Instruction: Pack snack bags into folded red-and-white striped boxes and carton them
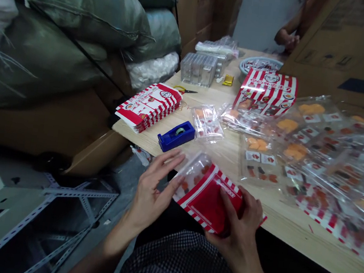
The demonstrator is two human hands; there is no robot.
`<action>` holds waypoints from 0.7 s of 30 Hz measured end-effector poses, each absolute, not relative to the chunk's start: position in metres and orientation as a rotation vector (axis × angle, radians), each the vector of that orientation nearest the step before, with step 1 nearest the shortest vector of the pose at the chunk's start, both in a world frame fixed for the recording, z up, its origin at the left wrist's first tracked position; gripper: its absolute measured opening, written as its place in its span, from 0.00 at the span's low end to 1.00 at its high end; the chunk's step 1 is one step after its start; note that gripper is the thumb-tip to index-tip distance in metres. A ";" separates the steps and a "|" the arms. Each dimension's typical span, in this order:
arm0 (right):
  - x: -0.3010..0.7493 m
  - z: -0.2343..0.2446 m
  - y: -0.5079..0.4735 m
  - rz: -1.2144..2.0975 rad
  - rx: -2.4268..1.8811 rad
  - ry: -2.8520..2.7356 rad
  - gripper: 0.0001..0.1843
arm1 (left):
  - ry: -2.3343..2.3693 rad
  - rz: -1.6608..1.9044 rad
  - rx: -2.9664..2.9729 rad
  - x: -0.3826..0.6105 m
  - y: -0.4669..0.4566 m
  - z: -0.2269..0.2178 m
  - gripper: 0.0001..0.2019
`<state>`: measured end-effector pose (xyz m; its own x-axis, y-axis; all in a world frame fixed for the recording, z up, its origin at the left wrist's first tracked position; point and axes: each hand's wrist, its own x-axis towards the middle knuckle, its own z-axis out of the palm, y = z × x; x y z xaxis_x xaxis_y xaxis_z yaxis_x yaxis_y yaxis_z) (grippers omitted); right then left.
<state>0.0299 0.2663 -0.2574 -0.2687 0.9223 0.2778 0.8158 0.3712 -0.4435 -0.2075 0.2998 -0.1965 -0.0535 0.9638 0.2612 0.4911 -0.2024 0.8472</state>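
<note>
I record a pale wooden table [291, 227] running along the right side. Bulging grey-green sacks [84, 11] are piled high on the left, with brown cardboard boxes [199, 4] stacked behind them and a large carton [348, 46] at far right. A pale wall [261, 12] shows between. A grey slotted-angle metal frame [77, 194] stands lower left on a grey floor [122, 171]. The light is dim.

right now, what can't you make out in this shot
All in the head view:
The striped box has its near end covered by the right hand.
The clear tray that the left hand touches sits partly inside the box; its contents are blurred.
Print on the standing carton: too small to read.
Packets at the right edge: blurred, cut off.
A co-worker's hand at the top: dim, arm cut by the frame.
</note>
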 end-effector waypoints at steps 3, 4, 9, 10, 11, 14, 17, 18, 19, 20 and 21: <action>0.024 -0.264 0.257 0.305 -1.488 -2.098 0.62 | 1.368 1.027 1.824 -0.202 0.303 -0.192 0.22; 0.023 -0.266 0.253 0.316 -1.489 -2.073 0.62 | 1.337 0.972 1.830 -0.199 0.303 -0.191 0.22; 0.025 -0.274 0.244 0.338 -1.475 -1.965 0.61 | 1.188 0.781 1.871 -0.192 0.303 -0.192 0.21; 0.026 -0.275 0.244 0.350 -1.481 -1.938 0.61 | 1.119 0.741 1.916 -0.193 0.305 -0.192 0.21; 0.027 -0.275 0.244 0.360 -1.490 -1.904 0.61 | 1.059 0.732 1.951 -0.193 0.306 -0.192 0.22; 0.026 -0.273 0.248 0.334 -1.548 -1.718 0.65 | 1.108 1.036 1.870 -0.189 0.311 -0.192 0.26; 0.022 -0.269 0.255 0.235 -1.592 -1.457 0.72 | 1.157 1.326 1.544 -0.172 0.316 -0.192 0.42; 0.022 -0.267 0.257 0.213 -1.595 -1.387 0.74 | 1.085 1.275 1.468 -0.165 0.319 -0.193 0.43; 0.023 -0.265 0.260 0.228 -1.592 -1.328 0.75 | 0.999 1.173 1.425 -0.158 0.322 -0.193 0.39; 0.027 -0.262 0.264 0.288 -1.577 -1.272 0.76 | 0.925 1.070 1.413 -0.152 0.327 -0.193 0.31; 0.033 -0.258 0.268 0.380 -1.543 -1.219 0.75 | 0.874 0.991 1.430 -0.148 0.334 -0.192 0.24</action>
